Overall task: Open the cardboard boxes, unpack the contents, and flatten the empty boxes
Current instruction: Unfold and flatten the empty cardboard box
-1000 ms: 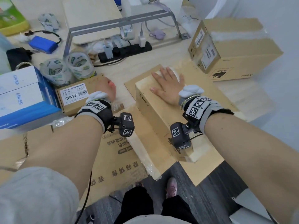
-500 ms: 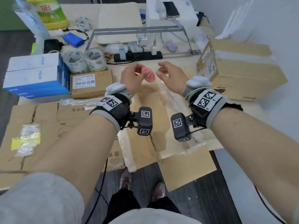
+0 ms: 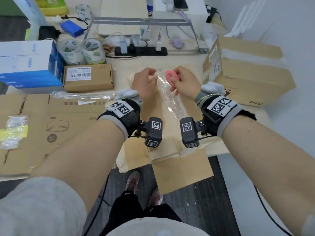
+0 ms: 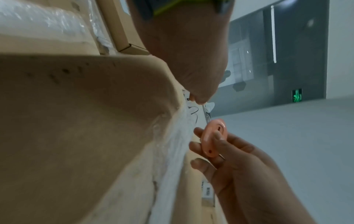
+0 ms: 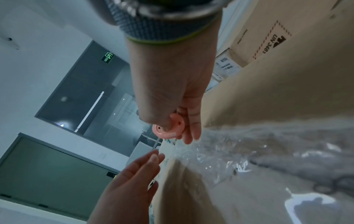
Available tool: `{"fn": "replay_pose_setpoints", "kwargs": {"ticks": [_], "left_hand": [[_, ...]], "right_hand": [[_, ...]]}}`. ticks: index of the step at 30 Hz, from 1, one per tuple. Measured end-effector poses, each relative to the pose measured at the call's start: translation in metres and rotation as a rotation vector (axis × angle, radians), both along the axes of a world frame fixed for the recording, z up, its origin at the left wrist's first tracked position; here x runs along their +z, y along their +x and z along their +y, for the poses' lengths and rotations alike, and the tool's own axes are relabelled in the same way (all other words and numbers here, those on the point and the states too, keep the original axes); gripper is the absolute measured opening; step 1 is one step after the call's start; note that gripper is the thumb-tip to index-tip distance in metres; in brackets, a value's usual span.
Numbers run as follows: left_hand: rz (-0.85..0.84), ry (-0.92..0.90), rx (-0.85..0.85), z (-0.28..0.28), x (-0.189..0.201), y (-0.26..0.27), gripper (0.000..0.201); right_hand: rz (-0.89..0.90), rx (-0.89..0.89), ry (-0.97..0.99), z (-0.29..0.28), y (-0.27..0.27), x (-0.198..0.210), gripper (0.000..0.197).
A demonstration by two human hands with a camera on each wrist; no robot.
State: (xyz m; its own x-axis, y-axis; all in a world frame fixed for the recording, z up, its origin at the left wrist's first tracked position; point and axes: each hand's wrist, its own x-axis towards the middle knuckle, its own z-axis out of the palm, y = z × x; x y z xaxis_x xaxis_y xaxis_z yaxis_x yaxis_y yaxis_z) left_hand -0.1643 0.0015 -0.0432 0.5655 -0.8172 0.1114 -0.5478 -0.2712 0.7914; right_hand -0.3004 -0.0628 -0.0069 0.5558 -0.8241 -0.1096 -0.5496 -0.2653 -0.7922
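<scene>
You are pinching a pink disc (image 3: 171,77) in your right hand (image 3: 185,85) above the taped cardboard box (image 3: 163,116); your left hand (image 3: 144,84) is hovering beside it, fingers loosely curled, holding nothing

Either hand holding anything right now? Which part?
Right hand pinches the pink disc by its flat faces, thumb against fingers. Left hand holds nothing, fingers relaxed.

Two tape rolls (image 3: 83,51) well ahead-left of the hands on the tabletop (image 3: 185,61). Black power strip (image 3: 140,51) farther ahead. Blue battery pack (image 3: 72,28) beyond the rolls. Stacked blue-and-white boxes (image 3: 28,63) far left. Grey metal stand (image 3: 141,22) at the back.
</scene>
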Motion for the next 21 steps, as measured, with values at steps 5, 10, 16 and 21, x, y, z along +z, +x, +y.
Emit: {"fn": "replay_pose_setpoints", "kwargs": {"ticks": [5, 10, 16, 21], "left_hand": [[-0.394, 0.318, -0.271, 0.004, -0.015, 0.01, 0.049], [-0.584, 0.431, -0.389, 0.009, -0.027, 0.007, 0.053], [-0.641, 0.369, -0.372, 0.011, -0.03, 0.008, 0.056], [-0.672, 0.317, -0.398, 0.006, -0.025, 0.016, 0.073]], "right_hand": [[0.163, 0.042, -0.068, -0.009, -0.003, -0.005, 0.027], [0.171, -0.047, -0.101, -0.01, 0.0, -0.009, 0.014], [0.244, -0.139, -0.156, -0.011, 0.008, -0.012, 0.02], [0.248, -0.194, -0.17, -0.014, 0.018, -0.013, 0.018]]}}
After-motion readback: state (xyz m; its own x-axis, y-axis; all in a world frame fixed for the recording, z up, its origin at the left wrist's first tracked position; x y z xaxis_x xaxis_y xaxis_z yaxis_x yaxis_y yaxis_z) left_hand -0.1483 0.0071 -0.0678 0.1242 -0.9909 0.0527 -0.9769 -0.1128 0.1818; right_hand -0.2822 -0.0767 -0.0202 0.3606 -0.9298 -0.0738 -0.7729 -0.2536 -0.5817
